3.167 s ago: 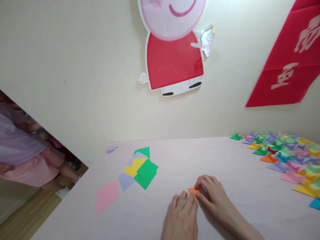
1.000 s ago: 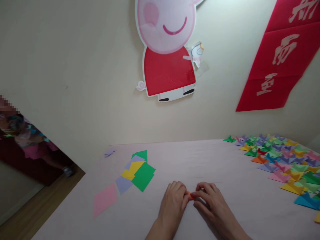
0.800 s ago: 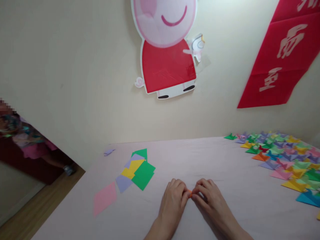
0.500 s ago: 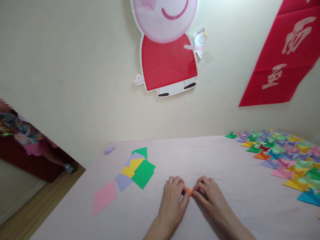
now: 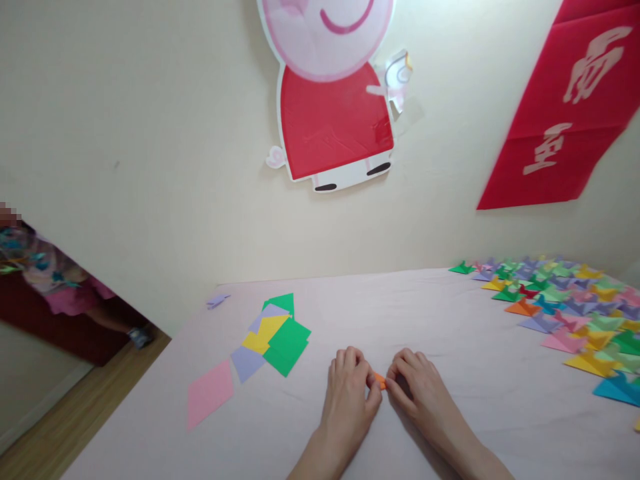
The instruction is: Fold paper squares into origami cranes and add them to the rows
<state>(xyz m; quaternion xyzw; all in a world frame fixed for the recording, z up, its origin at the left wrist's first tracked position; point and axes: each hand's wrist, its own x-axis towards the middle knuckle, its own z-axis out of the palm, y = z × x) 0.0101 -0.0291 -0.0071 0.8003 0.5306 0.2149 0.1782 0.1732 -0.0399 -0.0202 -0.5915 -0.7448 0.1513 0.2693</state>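
A small folded piece of orange paper [image 5: 380, 381] lies on the pale pink table [image 5: 450, 320], low in the middle of the view. My left hand [image 5: 349, 397] pinches its left end with curled fingers. My right hand [image 5: 419, 390] pinches its right end, fingertips pressed together. Most of the paper is hidden between the two hands.
Loose flat paper squares lie left of my hands: green [image 5: 286, 345], yellow [image 5: 264, 333], lilac [image 5: 249, 362] and a pink one [image 5: 211, 393]. Several folded coloured paper shapes [image 5: 570, 310] cover the table's right side. A person [image 5: 55, 283] stands on the floor at far left.
Earlier the orange paper lay flatter and more exposed under my fingertips. Now both hands have closed in and pinch it between them. The person at left has shifted.
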